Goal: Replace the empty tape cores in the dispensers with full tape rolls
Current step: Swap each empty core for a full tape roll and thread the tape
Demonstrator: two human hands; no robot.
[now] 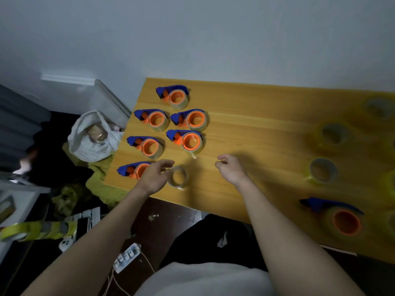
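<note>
A yellow wooden table (256,135) stands against a plain pale wall, with dim floor clutter to its left, including a white bag (94,135) and a power strip (127,257). Seven dispensers are counted, each with a blue body and an orange hub. Six sit in a group at the table's left end: one at the far edge (174,96), two in the next row (152,119) (191,119), two nearer (147,146) (187,141), and one at the near left (133,169), partly covered by the left hand. The seventh dispenser (337,218) lies apart at the near right and is blurred. A loose clear roll (178,177) lies flat on the table just beside the near left dispenser. At least three further yellowish rolls lie at the right end (323,170) (333,135) (377,106), too blurred for an exact count. No writing or brand is legible anywhere. The left hand (155,175) has loosely curled fingers at the loose roll's rim; whether it grips cannot be told. The right hand (230,167) hovers over bare table, fingers loosely curled, holding nothing visible.
</note>
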